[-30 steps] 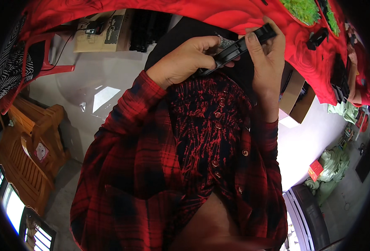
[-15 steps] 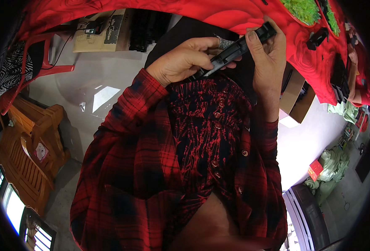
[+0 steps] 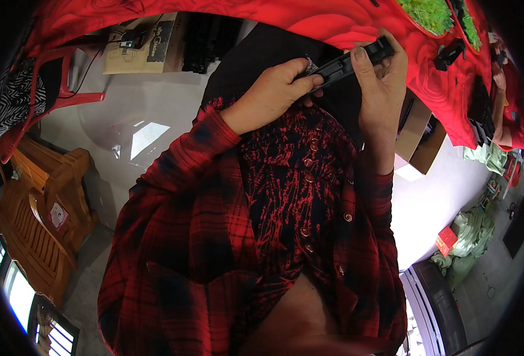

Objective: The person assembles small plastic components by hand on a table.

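A long black plastic piece with a channel-like, hollowed top [image 3: 338,70] is held slantwise above my lap, its far end up to the right. My left hand [image 3: 268,95] pinches its lower left end between thumb and fingers. At the upper right end, my right hand [image 3: 380,89] grips it with the thumb pressed along the side and the fingers behind. A small greyish patch shows behind the piece near my left fingertips; what it is I cannot tell.
A red-covered table [image 3: 262,15] spans the far side, with green material [image 3: 429,15] and a black block [image 3: 448,55] on it. A cardboard box [image 3: 413,127] stands at right, a box beside stacked black parts [image 3: 209,44] at far left. Another person's arm [image 3: 500,113] is at far right.
My left hand has slid up and right along the black piece, its thumb now nearer the middle. The piece has shifted slightly right and sits at a flatter slant in my right hand.
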{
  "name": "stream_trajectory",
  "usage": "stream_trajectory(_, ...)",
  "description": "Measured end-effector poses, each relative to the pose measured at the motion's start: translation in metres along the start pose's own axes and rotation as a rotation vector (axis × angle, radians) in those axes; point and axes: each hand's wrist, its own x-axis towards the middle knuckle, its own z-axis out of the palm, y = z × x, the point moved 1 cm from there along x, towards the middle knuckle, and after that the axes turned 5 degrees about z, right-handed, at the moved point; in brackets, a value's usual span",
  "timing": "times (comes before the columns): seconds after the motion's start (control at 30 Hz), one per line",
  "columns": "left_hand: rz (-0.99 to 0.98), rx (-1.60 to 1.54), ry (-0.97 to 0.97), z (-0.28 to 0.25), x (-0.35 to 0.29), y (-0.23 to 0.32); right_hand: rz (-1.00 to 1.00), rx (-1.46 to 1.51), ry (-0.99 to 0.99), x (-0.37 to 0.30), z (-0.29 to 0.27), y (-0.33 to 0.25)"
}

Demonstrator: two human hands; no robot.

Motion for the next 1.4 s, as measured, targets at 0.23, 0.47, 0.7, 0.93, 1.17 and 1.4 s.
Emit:
stream_trajectory(0.23,-0.053,0.017,-0.081,-0.003,0.008,-0.008,-0.038,-0.052,0.046,-0.006,-0.003,0.007)
stream_trajectory(0.47,-0.122,0.105,-0.313,-0.035,0.027,0.029,0.055,-0.272,0.011,0.000,-0.037,-0.016)
stream_trajectory(0.7,-0.037,-0.118,-0.365,-0.058,0.034,0.074,0.114,0.098,0.113,-0.008,-0.049,-0.011)
stream_trajectory(0.93,0.179,-0.689,-0.197,-0.041,0.034,0.059,-0.027,0.310,0.258,-0.015,-0.044,0.003)
stream_trajectory(1.17,0.180,-0.618,-0.044,0.003,0.031,0.045,-0.148,0.142,0.081,-0.033,-0.003,0.007)
stream_trajectory(1.4,0.176,-0.437,0.145,0.017,0.021,0.063,-0.173,-0.260,-0.103,-0.050,-0.002,0.026)
